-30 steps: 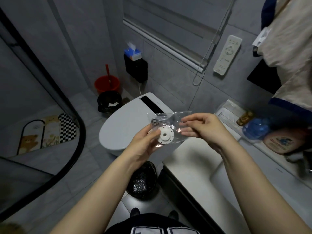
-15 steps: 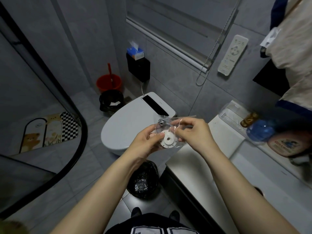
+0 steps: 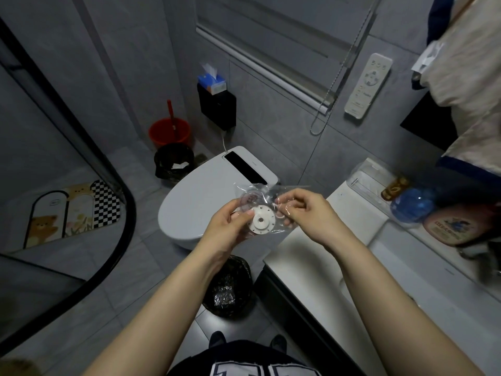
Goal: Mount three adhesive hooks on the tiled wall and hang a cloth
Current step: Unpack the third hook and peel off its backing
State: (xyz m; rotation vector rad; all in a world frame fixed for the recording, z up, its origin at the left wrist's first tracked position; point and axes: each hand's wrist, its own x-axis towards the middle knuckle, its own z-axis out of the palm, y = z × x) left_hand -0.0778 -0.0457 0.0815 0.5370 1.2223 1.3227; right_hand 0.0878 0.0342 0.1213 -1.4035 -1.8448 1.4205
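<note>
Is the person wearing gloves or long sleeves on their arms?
No gloves and no long sleeves. The left hand and the right hand are both bare, and both forearms are uncovered all the way down the picture. No watch, ring or bracelet shows. The only clothing in sight is a dark shirt with big white lettering at the bottom edge.

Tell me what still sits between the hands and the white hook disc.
The clear plastic bag does. The left hand and right hand both pinch the bag, and the white hook disc lies inside it, so the fingers touch only plastic.
</note>
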